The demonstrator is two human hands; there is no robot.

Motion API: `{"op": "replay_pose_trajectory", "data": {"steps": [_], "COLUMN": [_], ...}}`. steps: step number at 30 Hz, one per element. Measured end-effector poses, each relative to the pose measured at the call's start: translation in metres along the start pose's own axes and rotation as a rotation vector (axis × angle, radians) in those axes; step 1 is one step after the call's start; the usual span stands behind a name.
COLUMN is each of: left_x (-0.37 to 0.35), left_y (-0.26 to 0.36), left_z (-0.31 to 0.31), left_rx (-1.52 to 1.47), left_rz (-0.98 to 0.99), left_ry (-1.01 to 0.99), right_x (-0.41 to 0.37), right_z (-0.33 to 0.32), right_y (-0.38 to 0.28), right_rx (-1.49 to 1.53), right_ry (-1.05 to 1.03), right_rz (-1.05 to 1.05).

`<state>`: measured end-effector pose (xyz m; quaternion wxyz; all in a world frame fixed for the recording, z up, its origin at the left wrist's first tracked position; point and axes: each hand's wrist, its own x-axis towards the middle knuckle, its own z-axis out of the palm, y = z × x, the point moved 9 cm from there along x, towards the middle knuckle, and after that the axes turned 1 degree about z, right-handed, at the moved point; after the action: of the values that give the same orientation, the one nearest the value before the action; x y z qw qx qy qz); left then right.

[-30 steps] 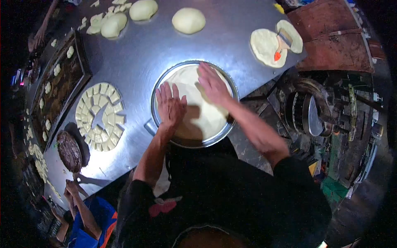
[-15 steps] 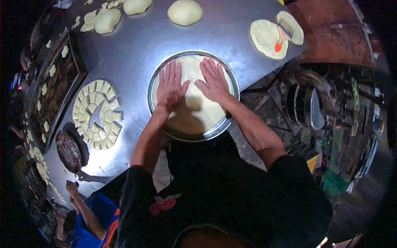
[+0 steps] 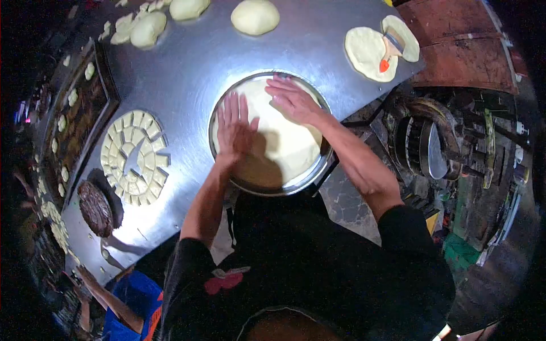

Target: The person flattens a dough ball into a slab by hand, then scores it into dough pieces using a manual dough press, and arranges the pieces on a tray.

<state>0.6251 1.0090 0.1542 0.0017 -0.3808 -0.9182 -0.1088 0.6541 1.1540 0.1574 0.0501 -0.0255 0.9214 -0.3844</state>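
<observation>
A flat round of pale dough (image 3: 278, 145) fills a round metal pan (image 3: 273, 193) at the table's front edge. Flat on the left part of the dough lies my left hand (image 3: 235, 128), fingers stretched out and pointing away from me. My right hand (image 3: 293, 99) rests at the far right of the dough, turned inward, its fingers extended toward the pan's far rim. Its thumb is partly hidden beneath the palm. Neither hand holds anything.
Left on the metal table (image 3: 187, 91) are cut dough pieces in rings (image 3: 133, 156) and a bowl of dark filling (image 3: 95, 208). Dough balls (image 3: 255, 17) sit at the back. A scraper (image 3: 392, 42) lies on flattened dough (image 3: 369, 54). A co-worker's arm (image 3: 108, 298) shows lower left.
My right hand has turned inward and shifted slightly left and away across the dough. The pan has moved a little right. The co-worker's arm has moved lower left.
</observation>
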Motion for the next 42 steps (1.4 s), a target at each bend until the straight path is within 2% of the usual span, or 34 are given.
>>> {"op": "replay_pose_trajectory", "data": {"steps": [1,2,4,5,6,8,10,11,12,13,14,15,17,18,19,21,22,23,24,26,27,29,30,32,34,36,37,38,39,40,41,42], "left_x": [-0.001,0.007,0.022,0.024,0.020,0.022,0.023,0.035,0.041,0.045,0.050,0.041,0.029,0.015,0.011,0.017,0.022,0.034,0.042,0.043,0.031,0.025,0.018,-0.007,-0.026,-0.029,-0.024,-0.016,-0.007,-0.002,-0.004,-0.002], "left_y": [-0.001,0.014,0.056,0.051,0.052,0.047,0.039,0.011,-0.013,-0.025,-0.028,-0.040,-0.056,-0.064,-0.063,-0.065,-0.064,-0.061,-0.055,-0.058,-0.062,-0.067,-0.065,-0.065,-0.048,-0.028,-0.011,0.022,0.050,0.059,0.052,0.047], "left_z": [0.004,-0.007,-0.011,0.002,0.005,0.008,-0.025,-0.042,-0.049,-0.077,-0.075,-0.048,-0.023,-0.017,-0.018,-0.031,-0.030,-0.032,-0.030,-0.011,-0.007,-0.011,-0.009,-0.014,-0.021,-0.053,-0.059,-0.045,-0.028,-0.017,-0.014,-0.017], "left_rx": [0.103,0.187,0.010,-0.112,-0.109,-0.038,-0.057,-0.460,-0.871,-0.646,-0.395,-0.483,-0.584,-0.593,-0.516,-0.557,-0.614,-0.646,-0.575,-0.546,-0.555,-0.510,-0.514,-0.445,-0.421,0.232,0.180,-0.075,-0.143,-0.075,-0.093,-0.110], "left_rz": [-0.064,-0.063,0.388,0.411,0.411,0.281,0.294,0.106,-0.075,-0.062,0.089,0.031,-0.163,-0.288,-0.263,-0.265,-0.277,-0.160,-0.049,0.068,0.062,0.024,0.023,-0.068,-0.124,-0.155,-0.110,0.106,0.281,0.326,0.269,0.214], "left_ry": [-0.213,-0.372,-0.041,-0.021,-0.019,-0.072,0.010,-0.003,-0.042,0.152,0.272,0.202,0.051,-0.054,-0.211,-0.177,-0.143,-0.030,-0.060,-0.087,-0.111,-0.080,-0.090,-0.036,-0.052,0.150,0.194,0.132,0.061,0.065,0.061,0.068], "right_x": [-0.004,-0.013,-0.040,-0.054,-0.067,-0.059,-0.047,-0.043,-0.028,-0.018,-0.013,-0.009,0.022,0.027,0.017,0.012,0.018,0.014,0.010,0.004,0.003,0.015,0.009,-0.010,-0.005,0.007,0.003,-0.007,-0.018,-0.023,-0.041,-0.034], "right_z": [-0.021,-0.030,-0.012,0.022,0.018,0.008,-0.013,-0.031,-0.028,-0.016,0.000,0.003,-0.002,0.031,0.054,0.066,0.071,0.079,0.043,0.040,0.039,0.031,0.033,0.028,0.015,-0.005,-0.028,-0.020,-0.011,-0.009,-0.002,-0.010], "right_y": [-0.010,-0.022,-0.026,0.013,0.008,0.016,0.006,-0.002,-0.008,-0.014,-0.018,-0.030,-0.041,-0.041,-0.058,-0.076,-0.077,-0.083,-0.090,-0.027,-0.025,-0.029,-0.023,-0.023,-0.033,-0.024,-0.042,-0.040,-0.043,-0.040,-0.022,-0.023], "right_rx": [0.156,0.130,-0.153,-0.323,-0.428,-0.460,-0.288,-0.106,-0.259,-0.310,-0.359,-0.349,-0.427,-0.456,-0.450,-0.442,-0.188,0.078,-0.015,-0.407,-0.395,-0.228,-0.223,-0.437,-0.428,0.323,0.313,0.323,-0.003,-0.346,-0.475,-0.487], "right_ry": [0.161,0.314,0.433,0.314,0.146,0.166,0.180,0.287,0.305,0.266,0.224,0.233,0.097,0.161,0.193,0.224,0.000,-0.224,-0.142,0.079,0.063,-0.112,-0.117,-0.012,0.035,-0.127,0.029,0.013,0.042,0.090,0.236,0.246], "right_rz": [0.132,0.114,0.157,0.243,0.248,0.191,0.241,0.335,0.250,0.130,0.016,0.016,0.220,0.119,0.052,0.002,-0.045,-0.081,-0.017,0.113,0.129,0.091,0.098,-0.007,-0.038,0.239,0.157,0.165,0.112,0.045,-0.115,-0.126]}}
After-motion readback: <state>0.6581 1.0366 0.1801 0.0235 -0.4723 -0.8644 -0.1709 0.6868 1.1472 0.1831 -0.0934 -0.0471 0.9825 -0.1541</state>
